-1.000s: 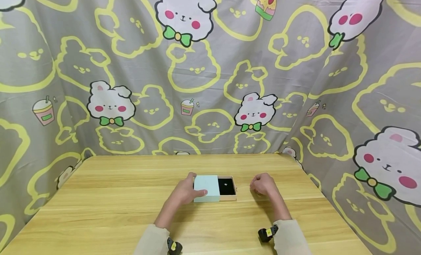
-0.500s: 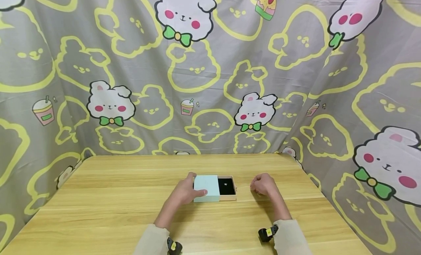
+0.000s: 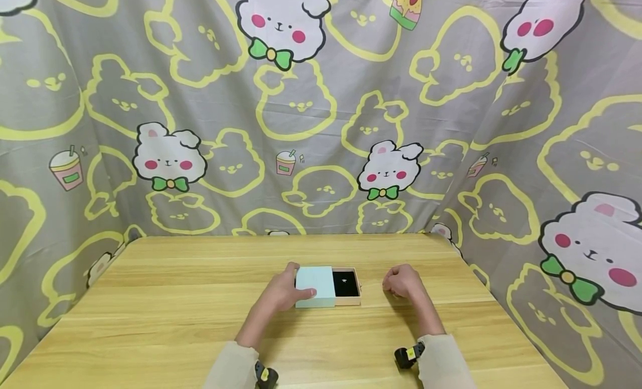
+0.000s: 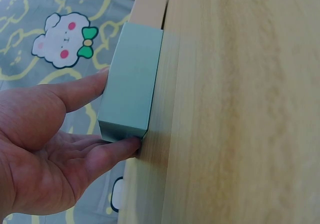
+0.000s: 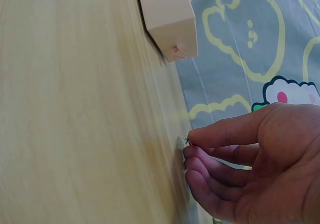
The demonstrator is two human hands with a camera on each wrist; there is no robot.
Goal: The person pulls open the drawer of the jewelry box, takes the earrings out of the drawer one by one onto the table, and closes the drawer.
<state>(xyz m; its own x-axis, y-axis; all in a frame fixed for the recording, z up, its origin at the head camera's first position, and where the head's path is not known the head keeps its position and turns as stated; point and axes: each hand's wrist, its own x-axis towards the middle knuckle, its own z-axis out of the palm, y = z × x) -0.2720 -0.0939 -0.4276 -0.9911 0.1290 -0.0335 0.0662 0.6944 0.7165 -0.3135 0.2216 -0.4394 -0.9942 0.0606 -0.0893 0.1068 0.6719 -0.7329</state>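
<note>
A pale mint jewelry box (image 3: 315, 283) lies on the table, its pinkish drawer (image 3: 348, 301) slid partly out to the right. On the black pad (image 3: 345, 291) inside the drawer sits a small silvery star (image 3: 344, 281), like a stud earring. My left hand (image 3: 282, 290) holds the sleeve's left end, thumb on top and fingers round the end and back. Right of the drawer, my right hand (image 3: 403, 281) is low over the table. Its thumb and fingertips pinch a tiny silvery earring (image 5: 187, 140), mostly hidden by the fingers.
A pink ribbon pull (image 5: 177, 52) shows on the drawer's front. The wooden table (image 3: 165, 300) runs back to a grey curtain (image 3: 301, 127) printed with cartoon rabbits, which also hangs along both sides. A small black camera is strapped to each wrist.
</note>
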